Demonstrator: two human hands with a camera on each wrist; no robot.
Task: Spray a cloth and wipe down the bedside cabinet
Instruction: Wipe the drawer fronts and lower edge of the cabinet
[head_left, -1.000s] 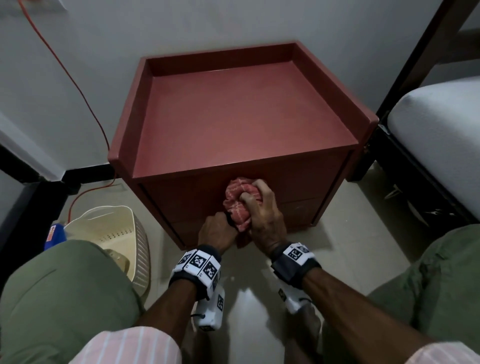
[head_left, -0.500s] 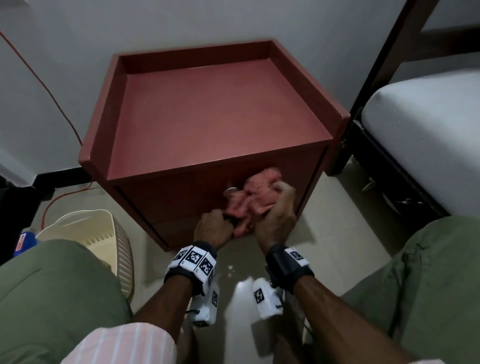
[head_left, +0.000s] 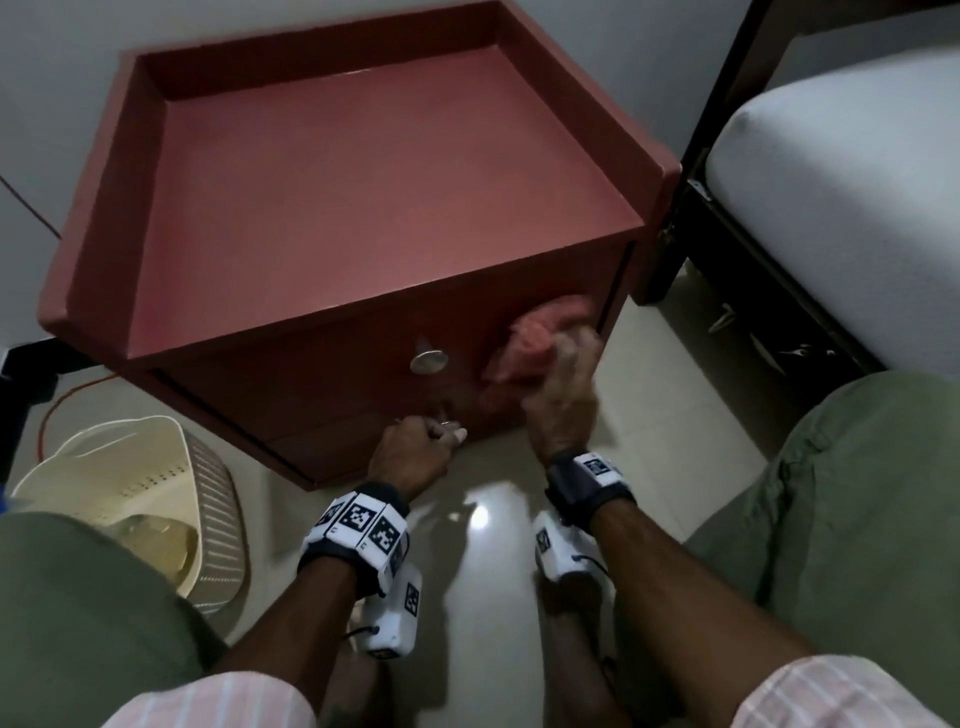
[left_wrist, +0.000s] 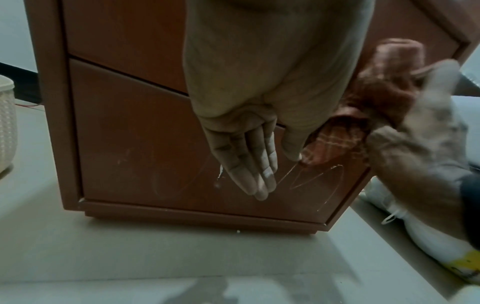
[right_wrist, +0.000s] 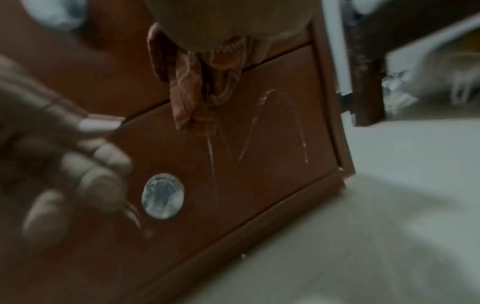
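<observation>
**Cabinet Front, Cloth Applied at Right**

The red-brown bedside cabinet (head_left: 395, 208) filled the upper centre of the head view, on a pale glossy tiled floor (head_left: 660, 415). A bed (head_left: 852, 197) stood at right, a cream basket (head_left: 135, 499) at lower left. The right hand (head_left: 558, 400) gripped the bunched pink cloth (head_left: 530, 343) against the upper drawer, right of the round metal knob (head_left: 428, 361). The left hand (head_left: 413, 457) hung relaxed, fingers straight. Scratches marked the lower drawer (left_wrist: 161, 156). No legible writing.

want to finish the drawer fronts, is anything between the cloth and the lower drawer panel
Nothing visible blocks it. The right hand grips the cloth against the upper drawer front, and the lower drawer panel lies bare directly below. The left hand sits to the left, near its knob.
</observation>
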